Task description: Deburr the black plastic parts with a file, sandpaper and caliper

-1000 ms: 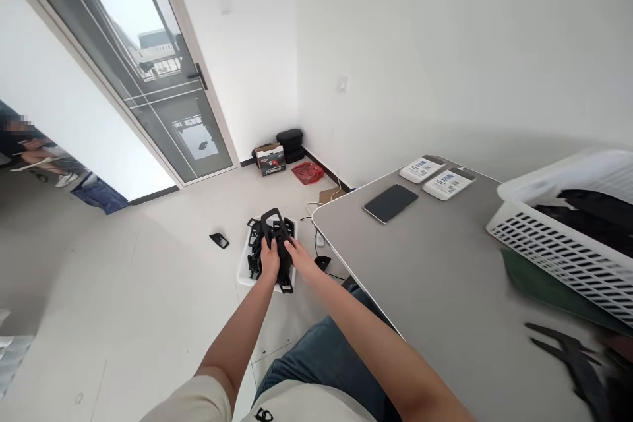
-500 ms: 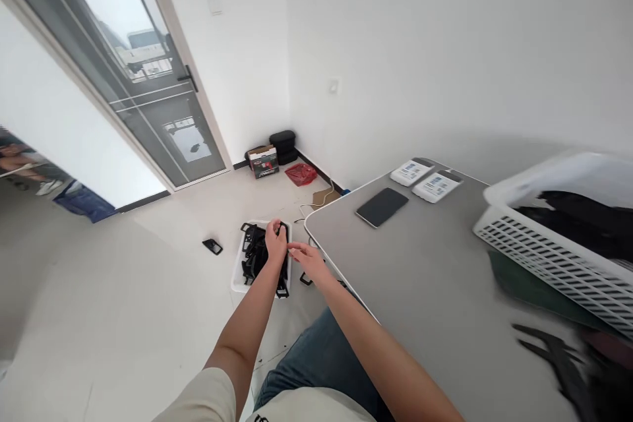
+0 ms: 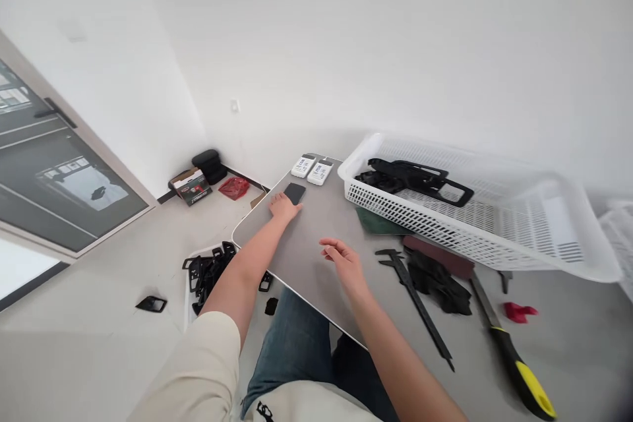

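My left hand (image 3: 283, 208) reaches over the table to a dark smartphone (image 3: 295, 194) lying flat. Its fingers are spread along the phone's near left edge, and the thumb points right. I cannot tell whether they press on it. Over the middle of the table is my right hand (image 3: 342, 265), fingers loosely bent, thumb apart, holding nothing that I can see. To its right lies a black caliper (image 3: 415, 300). Beyond the phone are two white packs with printed labels (image 3: 320, 171).
A white plastic basket (image 3: 405, 206) with black frame-like parts (image 3: 420, 178) stands along the wall side. Near it lie black cloth-like material (image 3: 440, 282), a yellow-and-black handled tool (image 3: 519, 369) and a red scrap (image 3: 519, 312). A floor bin holds black parts (image 3: 210, 270).
Both hands have left the floor bin and come up over the table, the left one to the phone. My view has turned right, bringing more of the basket and tools into sight.
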The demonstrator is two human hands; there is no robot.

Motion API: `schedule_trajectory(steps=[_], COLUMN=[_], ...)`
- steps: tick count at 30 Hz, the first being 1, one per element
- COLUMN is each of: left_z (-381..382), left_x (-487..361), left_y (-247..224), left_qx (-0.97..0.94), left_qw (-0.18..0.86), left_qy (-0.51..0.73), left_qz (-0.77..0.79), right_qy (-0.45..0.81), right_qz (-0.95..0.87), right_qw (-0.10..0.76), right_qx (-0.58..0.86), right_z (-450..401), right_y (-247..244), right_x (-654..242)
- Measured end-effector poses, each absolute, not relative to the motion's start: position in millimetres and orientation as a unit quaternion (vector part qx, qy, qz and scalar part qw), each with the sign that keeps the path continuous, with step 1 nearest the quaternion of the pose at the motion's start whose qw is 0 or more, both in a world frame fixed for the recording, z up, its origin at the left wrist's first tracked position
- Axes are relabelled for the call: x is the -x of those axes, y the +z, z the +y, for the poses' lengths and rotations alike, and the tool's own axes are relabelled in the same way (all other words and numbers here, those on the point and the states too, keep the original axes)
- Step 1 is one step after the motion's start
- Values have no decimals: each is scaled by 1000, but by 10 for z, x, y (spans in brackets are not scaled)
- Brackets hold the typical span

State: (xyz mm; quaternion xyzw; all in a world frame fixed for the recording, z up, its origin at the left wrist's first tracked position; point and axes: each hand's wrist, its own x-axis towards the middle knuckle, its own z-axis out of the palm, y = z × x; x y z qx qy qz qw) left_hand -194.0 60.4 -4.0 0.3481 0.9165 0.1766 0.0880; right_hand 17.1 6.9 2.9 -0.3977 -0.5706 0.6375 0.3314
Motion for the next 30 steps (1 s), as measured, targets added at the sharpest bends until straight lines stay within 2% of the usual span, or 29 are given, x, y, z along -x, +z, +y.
schedule_trajectory(steps=[13,18,25,30], left_z=[668,470,188,175], left_x=[1865,1309,351,327], left_y=[-9,20,-250,-369], left_qx=[-332,-425,-529,-490], left_qw=[57,-16,127,199], left_qy=[168,290,486,502], left_qz=[926,857,684,684], right_qy=[625,611,581,552], right_qz=[-555,-553,-553,-556], right_qw=[339,347,370,375], right_qx=[431,448,468,496], right_z=[190,250,319,319], right_y=[-34,-89,-261,-384], right_x=[-456,-528,-644,-751])
